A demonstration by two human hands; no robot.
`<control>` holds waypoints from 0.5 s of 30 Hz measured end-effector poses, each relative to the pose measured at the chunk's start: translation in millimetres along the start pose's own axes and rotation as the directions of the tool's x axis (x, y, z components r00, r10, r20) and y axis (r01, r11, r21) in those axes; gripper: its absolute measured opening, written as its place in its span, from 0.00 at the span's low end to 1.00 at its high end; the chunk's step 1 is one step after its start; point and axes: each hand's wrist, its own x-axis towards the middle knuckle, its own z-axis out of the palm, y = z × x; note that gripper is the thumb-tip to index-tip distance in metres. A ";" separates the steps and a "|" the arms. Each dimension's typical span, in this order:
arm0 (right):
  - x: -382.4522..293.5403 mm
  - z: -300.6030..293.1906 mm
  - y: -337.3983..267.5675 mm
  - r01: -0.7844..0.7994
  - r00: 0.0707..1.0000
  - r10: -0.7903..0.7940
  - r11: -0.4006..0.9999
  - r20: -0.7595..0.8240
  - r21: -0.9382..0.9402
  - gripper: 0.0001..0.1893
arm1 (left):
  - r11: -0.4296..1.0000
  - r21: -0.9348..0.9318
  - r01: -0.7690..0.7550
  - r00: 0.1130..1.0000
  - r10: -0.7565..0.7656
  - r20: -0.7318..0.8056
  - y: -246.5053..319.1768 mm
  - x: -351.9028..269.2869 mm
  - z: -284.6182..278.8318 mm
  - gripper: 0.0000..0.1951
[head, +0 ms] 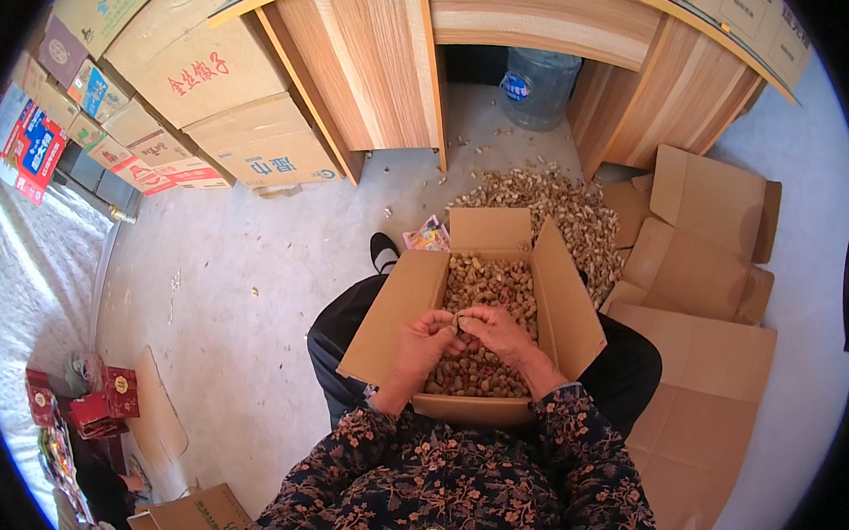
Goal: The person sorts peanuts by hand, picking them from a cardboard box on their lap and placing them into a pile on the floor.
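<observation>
An open cardboard box (401, 303) with raised flaps stands between my legs, filled with unshelled peanuts (492, 283) and some reddish kernels. Over its middle, my left hand (428, 341) and my right hand (496, 332) meet at the fingertips. They pinch one small peanut (456, 323) between them; whether its shell is cracked, I cannot tell. Both hands are above the peanuts, and part of the heap below is hidden by them. Beyond the box, a wide pile of peanut shells (579, 208) spreads over the floor.
Flattened cardboard sheets (700, 359) lie at the right. A wooden desk (363, 67) stands ahead, with a large plastic water bottle (542, 87) beneath it. Stacked cartons (197, 73) fill the upper left. A colourful packet (427, 235) lies beyond the box; red boxes (100, 406) sit lower left.
</observation>
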 end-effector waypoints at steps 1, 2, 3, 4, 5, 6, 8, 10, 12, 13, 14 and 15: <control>0.9 0.1 3.1 -0.012 0.999 0.011 0.999 0.030 0.032 0.11 | 0.995 0.095 -0.025 1.000 0.024 0.014 -0.2 -0.2 1.4 0.05; 1.6 0.0 5.1 -0.026 0.998 0.022 0.998 0.060 0.064 0.11 | 0.981 0.188 -0.051 0.998 0.046 0.031 -0.8 -0.4 2.7 0.05; 1.9 0.9 5.5 -0.026 0.998 0.022 0.998 0.062 0.061 0.11 | 0.981 0.187 -0.053 0.998 0.048 0.030 -5.0 -0.2 1.4 0.05; 2.0 1.8 5.6 -0.049 0.998 0.047 0.998 0.048 0.041 0.11 | 0.977 0.208 -0.052 0.999 0.049 0.023 -11.2 1.3 -1.1 0.05; 2.3 2.3 5.6 -0.072 0.997 0.071 0.997 0.034 0.020 0.12 | 0.972 0.228 -0.051 0.999 0.049 0.016 -15.1 2.2 -3.1 0.06; 3.6 0.1 7.6 -0.073 0.997 0.073 0.997 0.032 0.020 0.12 | 0.973 0.227 -0.050 0.999 0.047 0.017 -13.4 1.4 -1.5 0.06; 6.9 -8.9 10.3 -0.092 0.996 0.093 0.995 -0.015 0.043 0.13 | 0.958 0.286 -0.010 0.999 0.019 -0.029 -7.7 -0.3 1.6 0.07; 13.5 -29.3 3.8 0.058 0.998 -0.063 0.975 0.019 0.215 0.13 | 0.970 0.243 0.002 0.995 0.023 -0.099 -8.4 0.4 -0.4 0.08; 14.9 -49.3 -12.0 0.326 0.944 -0.276 0.708 -0.178 0.626 0.14 | 0.980 0.197 0.013 0.987 0.019 -0.161 -8.4 1.5 0.5 0.09; 9.9 -52.6 -24.3 0.458 0.888 -0.260 0.436 -0.378 0.775 0.15 | 0.979 0.204 0.023 0.988 0.010 -0.157 -6.7 1.6 1.1 0.09; 6.0 -49.6 -33.7 0.459 0.888 -0.257 0.438 -0.381 0.773 0.15 | 0.977 0.212 0.033 0.988 0.000 -0.153 -5.9 1.5 1.5 0.10; 3.9 -44.0 -42.5 0.471 0.876 -0.157 0.483 -0.456 0.738 0.14 | 0.977 0.210 0.034 0.988 -0.002 -0.152 -5.7 1.7 1.3 0.10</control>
